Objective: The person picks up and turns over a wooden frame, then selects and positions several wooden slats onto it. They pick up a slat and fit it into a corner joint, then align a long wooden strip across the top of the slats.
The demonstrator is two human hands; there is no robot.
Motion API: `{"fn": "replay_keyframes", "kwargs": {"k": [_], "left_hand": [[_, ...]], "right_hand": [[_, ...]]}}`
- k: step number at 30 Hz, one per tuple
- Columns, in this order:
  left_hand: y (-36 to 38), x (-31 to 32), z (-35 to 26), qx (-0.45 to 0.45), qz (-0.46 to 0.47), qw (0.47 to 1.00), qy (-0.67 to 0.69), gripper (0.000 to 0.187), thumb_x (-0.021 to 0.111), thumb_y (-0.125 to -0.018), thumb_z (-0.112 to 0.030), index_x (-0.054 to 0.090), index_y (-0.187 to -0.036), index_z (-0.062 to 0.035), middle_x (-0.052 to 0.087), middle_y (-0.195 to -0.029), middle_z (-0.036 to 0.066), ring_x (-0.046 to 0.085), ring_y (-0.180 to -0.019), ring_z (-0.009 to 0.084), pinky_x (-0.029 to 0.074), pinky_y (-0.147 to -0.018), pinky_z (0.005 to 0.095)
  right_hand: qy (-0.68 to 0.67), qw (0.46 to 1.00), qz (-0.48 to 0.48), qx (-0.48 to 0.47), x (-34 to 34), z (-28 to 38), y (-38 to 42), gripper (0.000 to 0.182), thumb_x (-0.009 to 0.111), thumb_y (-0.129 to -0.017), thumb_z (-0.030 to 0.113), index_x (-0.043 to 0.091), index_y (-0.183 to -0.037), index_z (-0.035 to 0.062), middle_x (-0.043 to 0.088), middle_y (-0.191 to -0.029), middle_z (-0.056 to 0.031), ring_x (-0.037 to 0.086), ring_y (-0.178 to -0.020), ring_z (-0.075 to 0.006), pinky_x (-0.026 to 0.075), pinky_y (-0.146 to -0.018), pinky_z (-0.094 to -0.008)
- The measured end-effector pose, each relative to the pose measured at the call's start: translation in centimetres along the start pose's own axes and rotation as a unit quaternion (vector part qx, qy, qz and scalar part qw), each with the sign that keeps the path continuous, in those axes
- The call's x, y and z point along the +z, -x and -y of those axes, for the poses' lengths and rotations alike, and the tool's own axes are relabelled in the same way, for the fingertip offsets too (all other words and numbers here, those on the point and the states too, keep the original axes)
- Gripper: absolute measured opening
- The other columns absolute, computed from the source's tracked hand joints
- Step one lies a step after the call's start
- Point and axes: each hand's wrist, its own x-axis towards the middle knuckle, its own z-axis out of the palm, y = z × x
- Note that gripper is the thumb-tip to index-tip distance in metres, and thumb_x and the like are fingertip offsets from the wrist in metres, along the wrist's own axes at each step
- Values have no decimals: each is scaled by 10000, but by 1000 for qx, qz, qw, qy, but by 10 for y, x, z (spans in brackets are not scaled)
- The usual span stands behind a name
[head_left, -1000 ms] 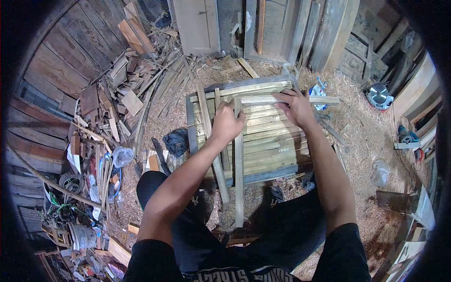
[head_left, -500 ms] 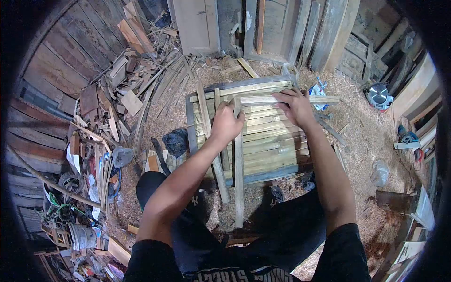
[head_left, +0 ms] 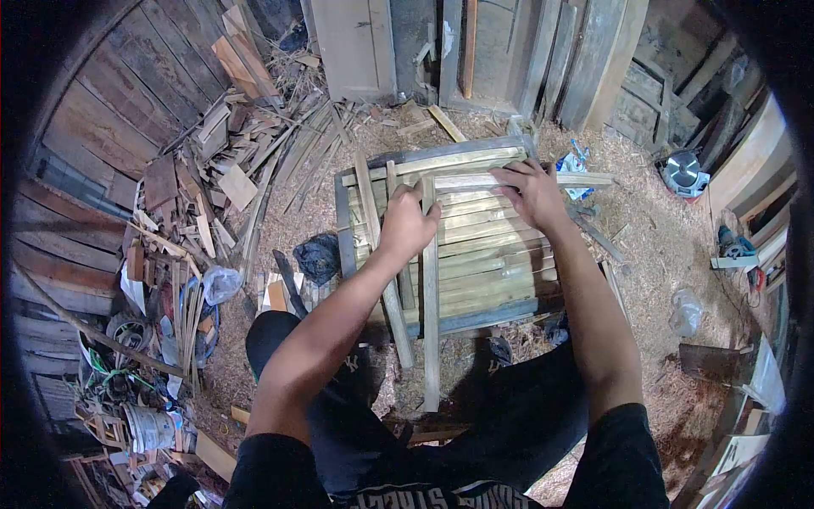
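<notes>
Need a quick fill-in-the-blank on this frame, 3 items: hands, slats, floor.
1. Both hands rest on a panel of wooden ____.
2. The left hand grips a slat that runs toward the person, lying ____ the horizontal ones.
3. The right hand lies flat, near the panel's ____ edge.
4. The floor is covered in ____.

Missing: slats; across; far; sawdust

The left hand (head_left: 405, 222) gripped a long upright slat (head_left: 430, 297); the right hand (head_left: 532, 193) pressed flat on the slatted wooden frame (head_left: 483, 254).
</notes>
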Motion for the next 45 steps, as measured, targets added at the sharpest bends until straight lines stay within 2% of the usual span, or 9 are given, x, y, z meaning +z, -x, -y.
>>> {"fn": "replay_keyframes", "kwargs": {"k": [14,16,23,26,29,34,37,40,45], "left_hand": [[0,-4,-2,4,6,1000,-1,522,764,-894,-260,684,-1259,104,659,-1146,394,677,-1088,514,540,-991,504],[0,-7,-5,-5,30,1000,-4,537,771,-891,-259,678,-1254,127,658,-1148,396,679,-1088,512,541,-990,503],[1,-3,-3,0,9,1000,-8,559,757,-872,-215,636,-1277,151,643,-1110,375,671,-1069,510,554,-977,505],[0,-2,0,-2,29,1000,-8,568,753,-878,-216,627,-1292,152,641,-1112,377,671,-1062,510,554,-972,502],[0,2,3,21,1,1000,-1,570,751,-880,-217,623,-1292,155,646,-1101,374,672,-1056,507,554,-966,504],[0,2,-3,-13,-13,999,27,390,692,-930,-181,701,-1163,132,649,-1079,359,664,-1024,516,551,-944,517],[0,0,0,-30,0,999,31,361,662,-948,-193,727,-1184,73,660,-1063,356,666,-1029,515,535,-938,508],[0,5,1,-21,-33,998,47,368,651,-951,-189,720,-1190,82,663,-1067,345,667,-1035,501,534,-944,504],[0,2,-2,-33,-16,999,21,399,681,-942,-207,716,-1219,78,676,-1140,339,670,-1099,486,532,-984,483]], "right_hand": [[-9,1000,-11,-13,-2,2,-1,348,724,-945,291,724,-1292,267,710,-1165,21,621,-1149,-273,450,-1016,-580],[-7,1000,-8,-16,-4,3,-2,343,726,-943,288,725,-1285,260,709,-1155,18,623,-1148,-272,453,-1012,-582],[-17,1000,3,-4,-3,10,-5,337,739,-933,312,733,-1263,245,712,-1150,13,632,-1138,-272,449,-1018,-591],[-33,999,-4,-4,1,9,-6,333,736,-933,329,738,-1253,238,719,-1183,4,633,-1162,-287,442,-1027,-600],[-46,999,-17,-7,4,13,-7,342,738,-928,348,743,-1243,214,726,-1216,-14,625,-1209,-302,434,-1038,-610],[-77,997,10,-2,4,15,-12,354,740,-927,373,753,-1218,171,731,-1241,-51,614,-1257,-319,409,-1089,-620],[-69,998,11,1,3,20,-13,344,733,-936,371,754,-1215,170,724,-1281,-56,606,-1277,-323,394,-1117,-620],[-75,997,10,1,3,20,-13,342,729,-939,368,753,-1215,167,720,-1303,-53,600,-1294,-319,384,-1132,-620],[-95,995,13,1,4,18,-13,346,725,-943,371,753,-1223,169,724,-1288,-57,608,-1273,-318,395,-1116,-603]]}}
